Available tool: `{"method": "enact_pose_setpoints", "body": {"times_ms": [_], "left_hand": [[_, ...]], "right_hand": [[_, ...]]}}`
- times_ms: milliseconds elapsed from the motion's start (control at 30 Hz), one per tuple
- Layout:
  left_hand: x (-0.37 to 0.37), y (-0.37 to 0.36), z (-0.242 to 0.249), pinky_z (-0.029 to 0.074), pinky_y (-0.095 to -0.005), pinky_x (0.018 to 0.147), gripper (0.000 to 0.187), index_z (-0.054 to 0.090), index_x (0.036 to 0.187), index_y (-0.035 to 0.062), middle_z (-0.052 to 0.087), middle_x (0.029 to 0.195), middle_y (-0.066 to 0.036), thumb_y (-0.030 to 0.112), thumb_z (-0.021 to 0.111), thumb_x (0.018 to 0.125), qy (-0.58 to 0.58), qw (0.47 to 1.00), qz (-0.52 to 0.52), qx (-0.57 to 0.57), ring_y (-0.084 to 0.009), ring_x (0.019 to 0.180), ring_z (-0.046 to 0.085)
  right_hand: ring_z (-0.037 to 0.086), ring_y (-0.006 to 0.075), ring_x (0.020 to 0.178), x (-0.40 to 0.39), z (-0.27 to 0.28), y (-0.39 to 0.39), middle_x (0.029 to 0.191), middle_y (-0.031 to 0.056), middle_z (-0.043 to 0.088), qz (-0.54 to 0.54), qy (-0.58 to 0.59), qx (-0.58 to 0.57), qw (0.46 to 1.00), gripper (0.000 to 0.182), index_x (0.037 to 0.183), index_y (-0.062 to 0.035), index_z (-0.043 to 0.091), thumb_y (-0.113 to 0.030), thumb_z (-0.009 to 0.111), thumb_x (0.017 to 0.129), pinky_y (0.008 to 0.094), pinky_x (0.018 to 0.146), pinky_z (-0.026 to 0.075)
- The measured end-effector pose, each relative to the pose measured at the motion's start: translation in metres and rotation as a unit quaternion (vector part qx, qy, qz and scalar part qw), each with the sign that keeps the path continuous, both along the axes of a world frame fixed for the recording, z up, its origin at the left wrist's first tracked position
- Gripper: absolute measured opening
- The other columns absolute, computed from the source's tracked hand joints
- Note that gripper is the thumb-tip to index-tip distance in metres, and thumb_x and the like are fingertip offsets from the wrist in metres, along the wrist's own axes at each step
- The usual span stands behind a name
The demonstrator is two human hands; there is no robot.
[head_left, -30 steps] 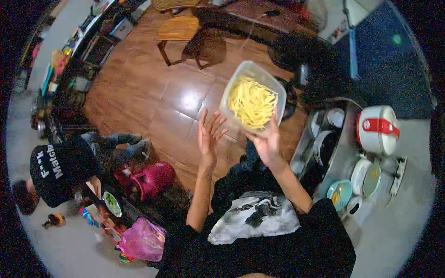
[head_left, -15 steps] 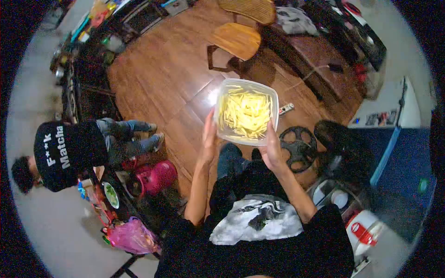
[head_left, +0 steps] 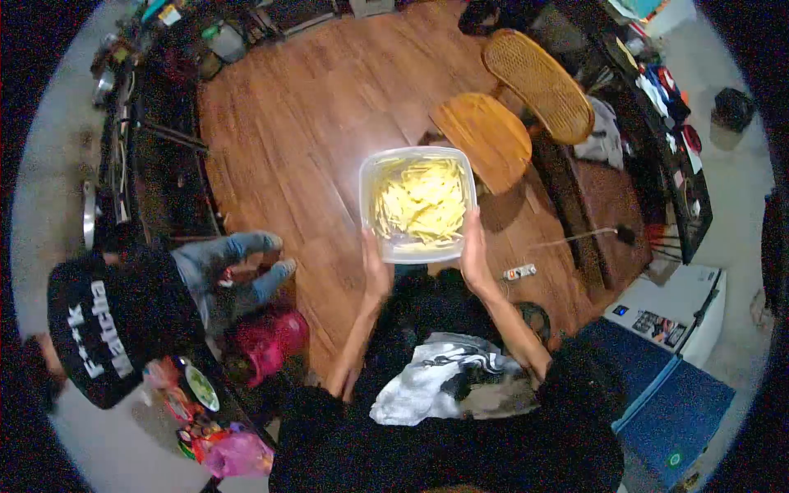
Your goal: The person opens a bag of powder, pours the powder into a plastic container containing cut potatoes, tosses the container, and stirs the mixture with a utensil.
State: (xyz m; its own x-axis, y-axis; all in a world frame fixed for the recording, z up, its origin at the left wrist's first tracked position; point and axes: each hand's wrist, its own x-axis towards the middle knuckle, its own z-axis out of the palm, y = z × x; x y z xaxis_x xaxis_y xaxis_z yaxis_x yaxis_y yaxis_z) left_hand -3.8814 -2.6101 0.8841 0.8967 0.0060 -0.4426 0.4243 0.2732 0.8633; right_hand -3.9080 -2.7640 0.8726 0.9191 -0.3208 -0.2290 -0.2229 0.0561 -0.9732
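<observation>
Above open wooden floor (head_left: 288, 140), container (head_left: 371, 248).

Cut food (head_left: 421, 201) lies in the container (head_left: 417, 153), mid-frame, between the left hand (head_left: 377, 269) and right hand (head_left: 475, 259). A stool (head_left: 485, 140) and chair (head_left: 538, 86) stand upper right, a power strip (head_left: 519, 272) on the floor (head_left: 296, 148) below them; a person (head_left: 99, 329) is lower left.

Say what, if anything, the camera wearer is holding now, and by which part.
A squarish clear container of thin yellow strips, held by its opposite side walls: left hand on one, right hand on the other.
</observation>
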Motion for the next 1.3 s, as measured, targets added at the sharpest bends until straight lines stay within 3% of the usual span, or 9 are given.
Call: {"method": "enact_pose_setpoints", "body": {"times_ms": [100,167,300,467,533,600,933,967,1300], "left_hand": [[-0.029,-0.011,-0.018,0.037,-0.0335,0.093,0.061,0.041,0.122,-0.0047,0.051,0.114,-0.012,0.047,0.024,0.095,-0.026,0.991,0.111,-0.077,-0.0203,0.102,0.048],[-0.047,0.032,-0.055,0.035,-0.0331,0.096,0.061,0.04,0.123,-0.0064,0.047,0.122,-0.014,0.045,0.022,0.096,-0.025,0.992,-0.025,0.117,-0.0219,0.11,0.045],[-0.034,0.028,-0.024,0.025,-0.0341,0.105,0.061,0.03,0.131,-0.0079,0.033,0.136,-0.017,0.042,0.022,0.096,-0.017,0.999,0.044,0.007,-0.0259,0.125,0.034],[-0.025,0.046,-0.131,0.008,-0.0323,0.11,0.063,0.015,0.137,-0.0071,0.011,0.145,-0.02,0.041,0.02,0.096,-0.04,0.951,-0.039,0.305,-0.026,0.135,0.008],[0.023,0.038,-0.133,0.008,-0.0323,0.11,0.063,0.015,0.137,-0.0071,0.012,0.145,-0.02,0.041,0.02,0.096,-0.058,0.947,-0.033,0.314,-0.026,0.135,0.009],[0.066,0.033,-0.129,0.008,-0.0322,0.11,0.062,0.016,0.137,-0.007,0.012,0.145,-0.02,0.04,0.019,0.096,-0.087,0.936,-0.024,0.339,-0.026,0.135,0.01],[0.255,0.07,-0.116,0.009,-0.0318,0.11,0.06,0.019,0.136,-0.007,0.016,0.145,-0.019,0.038,0.019,0.097,-0.118,0.912,0.048,0.39,-0.0261,0.135,0.013],[0.297,0.036,-0.046,0.02,-0.0332,0.106,0.067,0.018,0.135,-0.0061,0.033,0.135,-0.017,0.048,0.022,0.095,-0.094,0.99,0.099,-0.034,-0.0226,0.125,0.031],[0.393,0.061,-0.006,0.025,-0.0344,0.104,0.06,0.019,0.138,0.001,0.031,0.137,-0.012,0.043,0.027,0.096,-0.093,0.995,0.045,0.004,-0.0206,0.126,0.03]], "right_hand": [[0.037,0.0209,0.12,-0.006,-0.012,-0.017,0.131,0.015,0.039,0.021,0.024,-0.013,0.999,0.057,0.129,0.0079,0.034,-0.039,0.022,0.097,0.0304,0.102,0.026],[0.035,0.0241,0.122,-0.017,-0.008,0.005,0.132,0.0167,0.04,0.05,0.038,0.027,0.998,0.054,0.129,0.0068,0.034,-0.035,0.022,0.097,0.0313,0.103,0.024],[0.032,0.0234,0.125,-0.003,-0.011,0.013,0.134,0.017,0.036,0.057,0.017,0.009,0.998,0.058,0.131,0.0077,0.031,-0.038,0.022,0.097,0.0307,0.105,0.021],[0.033,0.0256,0.124,0.047,-0.022,0.006,0.132,0.0198,0.038,0.082,0.06,0.029,0.994,0.061,0.13,0.0076,0.033,-0.042,0.021,0.097,0.0321,0.105,0.022],[0.035,0.0255,0.123,0.07,-0.055,0.002,0.13,0.0196,0.04,0.092,0.088,-0.058,0.99,0.063,0.128,0.0078,0.035,-0.044,0.021,0.096,0.0326,0.104,0.023],[0.034,0.0244,0.123,0.122,-0.055,0.005,0.13,0.0188,0.041,0.072,0.033,0.189,0.979,0.064,0.128,0.0076,0.035,-0.046,0.021,0.096,0.0323,0.104,0.023],[0.04,0.0222,0.118,0.332,-0.032,0.029,0.127,0.0166,0.044,0.148,-0.016,0.038,0.988,0.062,0.127,0.0077,0.036,-0.044,0.02,0.096,0.0323,0.101,0.029],[0.04,0.0222,0.118,0.35,-0.039,0.028,0.127,0.0166,0.044,0.155,-0.004,0.037,0.987,0.062,0.127,0.0077,0.036,-0.044,0.02,0.096,0.0323,0.101,0.029],[0.047,0.0183,0.108,0.423,0.003,0.055,0.118,0.0145,0.05,0.124,-0.089,0.119,0.981,0.056,0.125,0.0063,0.04,-0.039,0.023,0.097,0.0292,0.096,0.035]]}}
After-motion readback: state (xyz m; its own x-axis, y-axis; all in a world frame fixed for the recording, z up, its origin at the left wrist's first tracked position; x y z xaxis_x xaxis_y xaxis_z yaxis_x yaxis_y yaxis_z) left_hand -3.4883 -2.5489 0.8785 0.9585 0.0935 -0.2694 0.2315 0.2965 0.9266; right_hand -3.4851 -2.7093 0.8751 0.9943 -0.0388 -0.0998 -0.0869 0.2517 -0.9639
